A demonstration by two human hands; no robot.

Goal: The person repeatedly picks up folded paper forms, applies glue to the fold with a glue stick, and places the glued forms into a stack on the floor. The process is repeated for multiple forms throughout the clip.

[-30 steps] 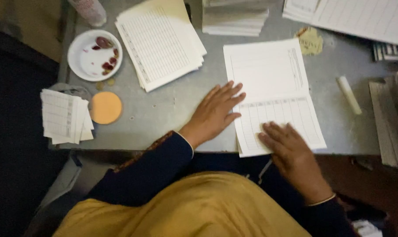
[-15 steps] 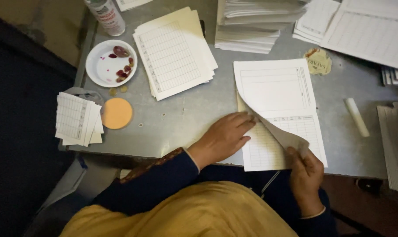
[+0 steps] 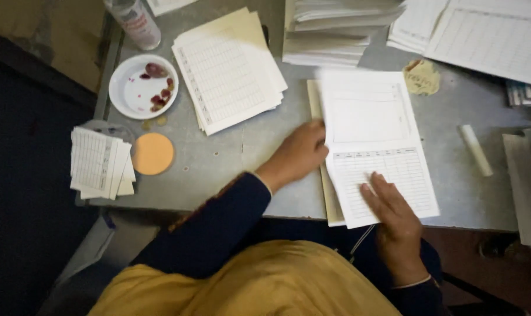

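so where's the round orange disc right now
In the head view, the flat round orange disc lies on the grey table's left side, between the small folded paper stack and left hand.

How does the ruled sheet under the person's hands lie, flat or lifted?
Flat. The ruled sheet lies spread on a tan sheet, the right hand pressing its lower part, the left hand at its left edge.

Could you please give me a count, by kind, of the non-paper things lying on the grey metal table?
Round white dish with dark red pieces: 1
Flat round orange disc: 1
Clear plastic bottle with a red-and-white label: 1
Short white stick: 1
Crumpled yellowish scrap: 1
Total: 5
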